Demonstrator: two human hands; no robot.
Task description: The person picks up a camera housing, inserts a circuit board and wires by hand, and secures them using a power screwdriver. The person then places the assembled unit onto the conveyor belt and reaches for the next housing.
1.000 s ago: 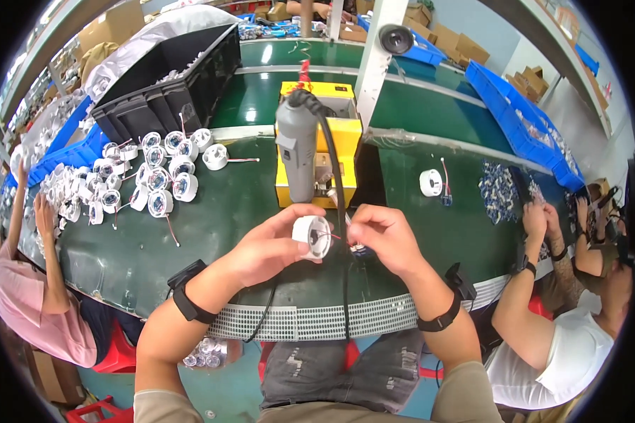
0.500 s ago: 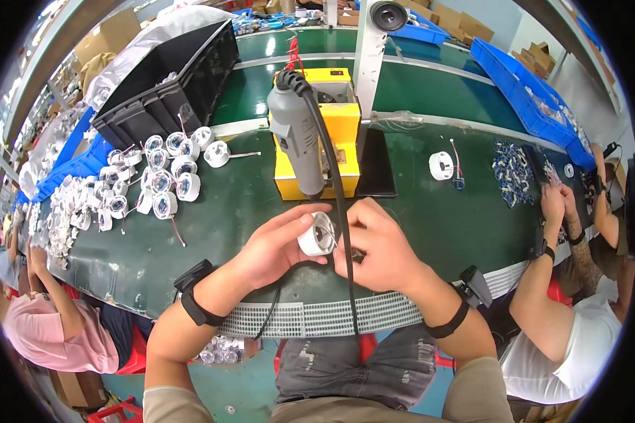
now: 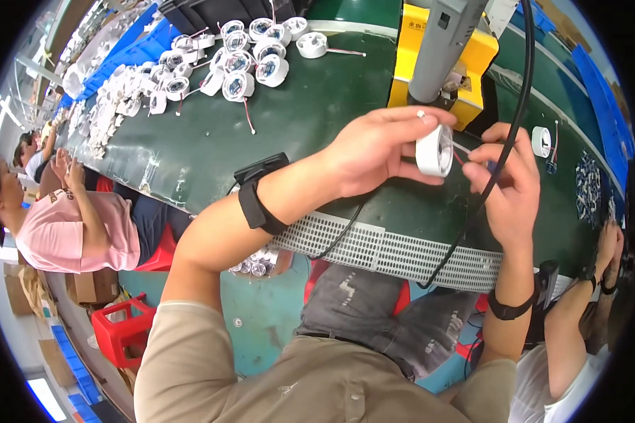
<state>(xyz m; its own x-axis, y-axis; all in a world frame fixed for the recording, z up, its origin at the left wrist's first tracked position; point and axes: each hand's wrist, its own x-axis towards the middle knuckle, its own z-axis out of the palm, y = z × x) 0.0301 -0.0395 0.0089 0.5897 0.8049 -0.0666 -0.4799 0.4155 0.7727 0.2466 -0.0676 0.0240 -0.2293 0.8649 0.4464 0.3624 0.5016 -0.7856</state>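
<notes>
My left hand [image 3: 374, 151] grips a white round plastic housing [image 3: 430, 154] between thumb and fingers, its open face turned to the right. A small white connector [image 3: 421, 113] shows by the left thumb. Thin red and white wires [image 3: 460, 153] run from the housing's open side to my right hand [image 3: 508, 180], which pinches them between thumb and fingertips. Just above the housing hangs a grey handheld power tool [image 3: 441, 53], its tip pointing down, in front of a yellow stand [image 3: 410, 35]. A black cable [image 3: 518, 113] passes in front of my right hand.
Several finished-looking white housings [image 3: 238, 62] with wires lie at the far left beside a heap of small white parts [image 3: 120, 106]. A lone housing [image 3: 541, 142] and a pile of blue circuit boards [image 3: 587, 187] lie right. Co-workers sit on both sides, one in a pink shirt [image 3: 70, 229].
The view has swung left, so the bench appears shifted and tilted. My right hand has drawn a little away from the housing, and the wires now show between them.
</notes>
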